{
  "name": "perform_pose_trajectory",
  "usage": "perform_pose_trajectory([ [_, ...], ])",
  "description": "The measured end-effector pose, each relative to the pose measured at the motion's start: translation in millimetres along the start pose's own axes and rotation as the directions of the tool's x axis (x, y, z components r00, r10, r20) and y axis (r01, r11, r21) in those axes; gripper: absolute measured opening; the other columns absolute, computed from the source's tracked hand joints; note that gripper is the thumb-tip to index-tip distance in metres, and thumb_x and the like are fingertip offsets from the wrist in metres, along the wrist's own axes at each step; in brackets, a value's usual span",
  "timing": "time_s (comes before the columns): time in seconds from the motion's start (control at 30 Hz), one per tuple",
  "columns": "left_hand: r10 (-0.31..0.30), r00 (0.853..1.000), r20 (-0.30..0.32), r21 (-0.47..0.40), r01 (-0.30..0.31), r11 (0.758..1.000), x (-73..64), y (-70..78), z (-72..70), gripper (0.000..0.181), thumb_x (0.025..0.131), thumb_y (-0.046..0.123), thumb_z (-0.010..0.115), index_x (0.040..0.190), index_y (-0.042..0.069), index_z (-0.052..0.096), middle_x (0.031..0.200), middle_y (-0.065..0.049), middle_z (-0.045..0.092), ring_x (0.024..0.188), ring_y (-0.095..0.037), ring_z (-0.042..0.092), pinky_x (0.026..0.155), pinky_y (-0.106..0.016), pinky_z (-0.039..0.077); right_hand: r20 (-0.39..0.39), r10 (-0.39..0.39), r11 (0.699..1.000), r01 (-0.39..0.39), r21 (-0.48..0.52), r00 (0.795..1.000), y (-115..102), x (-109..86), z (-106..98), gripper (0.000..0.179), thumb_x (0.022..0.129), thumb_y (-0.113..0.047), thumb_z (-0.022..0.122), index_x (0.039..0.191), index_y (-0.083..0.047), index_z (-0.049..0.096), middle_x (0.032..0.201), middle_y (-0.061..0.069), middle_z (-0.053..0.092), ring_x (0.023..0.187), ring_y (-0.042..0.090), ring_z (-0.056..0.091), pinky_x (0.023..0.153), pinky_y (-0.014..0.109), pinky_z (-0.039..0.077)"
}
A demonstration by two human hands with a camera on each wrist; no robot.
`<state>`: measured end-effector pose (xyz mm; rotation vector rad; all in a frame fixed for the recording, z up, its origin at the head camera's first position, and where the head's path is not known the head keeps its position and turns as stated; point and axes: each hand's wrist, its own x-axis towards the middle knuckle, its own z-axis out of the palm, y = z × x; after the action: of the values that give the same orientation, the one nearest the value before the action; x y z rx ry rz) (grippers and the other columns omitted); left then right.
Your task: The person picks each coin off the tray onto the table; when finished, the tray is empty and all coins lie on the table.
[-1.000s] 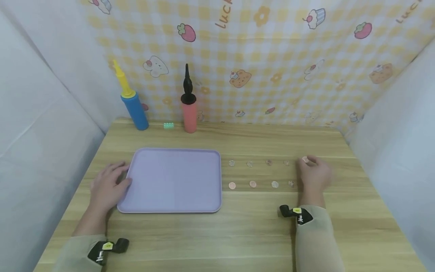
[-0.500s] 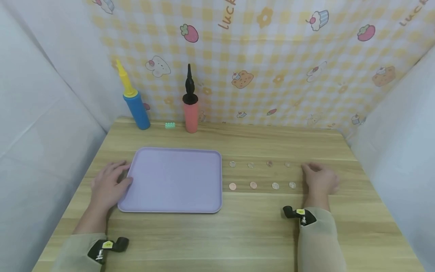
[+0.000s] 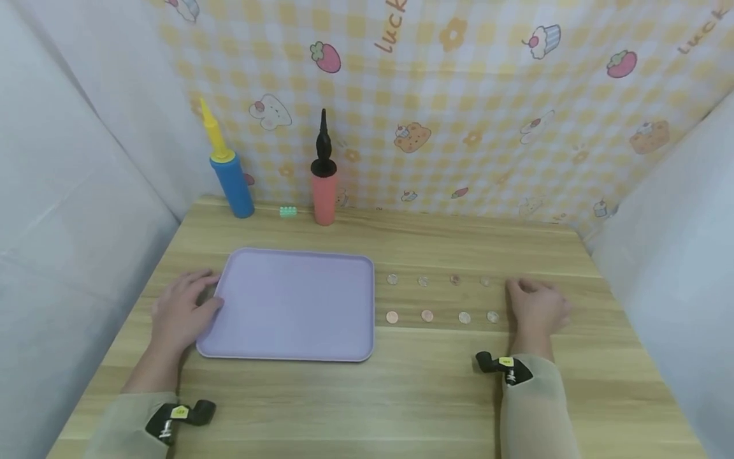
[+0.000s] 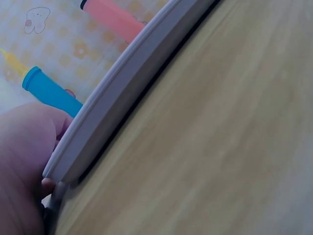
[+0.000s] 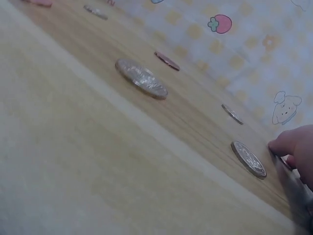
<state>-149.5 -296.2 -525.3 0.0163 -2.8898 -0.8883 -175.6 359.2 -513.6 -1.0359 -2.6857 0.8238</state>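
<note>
My left hand point(image 3: 180, 312) rests against the left edge of a lilac tray point(image 3: 292, 306), thumb and index finger touching its rim. No objects lie on the tray. My right hand point(image 3: 538, 309) is low over the table at the right end of the upper row of coins. In the right wrist view its fingertips point(image 5: 281, 144) pinch a coin point(image 5: 287, 164), mostly hidden and close to the wood. Two rows of coins run right of the tray, copper ones such as a coin point(image 3: 427, 315) and silver ones such as a coin point(image 3: 464, 317).
At the back left stand a blue hand pump point(image 3: 235, 188) with a yellow nozzle and a pink hand pump point(image 3: 324, 199) with a black nozzle. A small green toy brick point(image 3: 288, 211) lies between them. A checked cloth point(image 3: 459, 95) hangs behind the wooden table point(image 3: 401, 395).
My right hand, holding a copper-looking coin, has moved slightly right and down toward the table at the upper row's end. My left hand and the tray have stayed in place.
</note>
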Motion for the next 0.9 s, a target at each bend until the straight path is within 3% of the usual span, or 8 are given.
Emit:
perform_pose_trajectory([
  [0.27, -0.075, 0.996, -0.056, 0.018, 0.077, 0.997, -3.2, 2.3, 0.7, 0.048, 0.095, 0.022, 0.061, 0.14, 0.004, 0.066, 0.157, -0.024, 0.05, 0.142, -0.059, 0.035, 0.103, -0.081, 0.023, -0.083, -0.012, 0.999, 0.016, 0.047, 0.996, 4.0, 0.6, 11.4, 0.053, 0.098, -0.056, 0.062, 0.132, -0.019, 0.077, 0.153, 0.016, 0.058, 0.146, 0.05, 0.032, 0.115, 0.066, 0.02],
  [0.47, -0.12, 0.989, -0.087, 0.02, 0.122, 0.992, -9.8, 1.0, -0.5, 0.047, 0.094, 0.02, 0.061, 0.139, 0.005, 0.067, 0.156, -0.025, 0.05, 0.141, -0.06, 0.036, 0.103, -0.08, 0.023, -0.08, -0.02, 0.998, 0.025, 0.061, 0.997, -1.4, -1.7, 13.0, 0.051, 0.098, -0.055, 0.063, 0.131, -0.019, 0.078, 0.153, 0.015, 0.058, 0.147, 0.05, 0.032, 0.115, 0.067, 0.019],
  [0.77, -0.118, 0.987, -0.109, 0.018, 0.121, 0.992, -19.6, 1.7, 3.6, 0.046, 0.094, 0.02, 0.061, 0.136, 0.004, 0.069, 0.154, -0.026, 0.053, 0.139, -0.06, 0.037, 0.1, -0.077, 0.024, -0.072, -0.015, 0.999, 0.019, 0.047, 0.997, 6.2, -4.2, 12.3, 0.051, 0.099, -0.055, 0.064, 0.132, -0.02, 0.077, 0.156, 0.015, 0.056, 0.147, 0.048, 0.034, 0.117, 0.065, 0.02],
  [0.9, -0.073, 0.989, -0.125, 0.038, 0.078, 0.996, -19.4, 0.9, 4.0, 0.046, 0.095, 0.023, 0.061, 0.137, 0.005, 0.068, 0.152, -0.026, 0.053, 0.138, -0.06, 0.039, 0.098, -0.076, 0.026, -0.059, 0.002, 0.998, 0.002, 0.067, 0.998, 10.9, -7.8, 10.3, 0.052, 0.1, -0.053, 0.061, 0.137, -0.02, 0.074, 0.158, 0.017, 0.053, 0.147, 0.05, 0.032, 0.118, 0.067, 0.018],
])
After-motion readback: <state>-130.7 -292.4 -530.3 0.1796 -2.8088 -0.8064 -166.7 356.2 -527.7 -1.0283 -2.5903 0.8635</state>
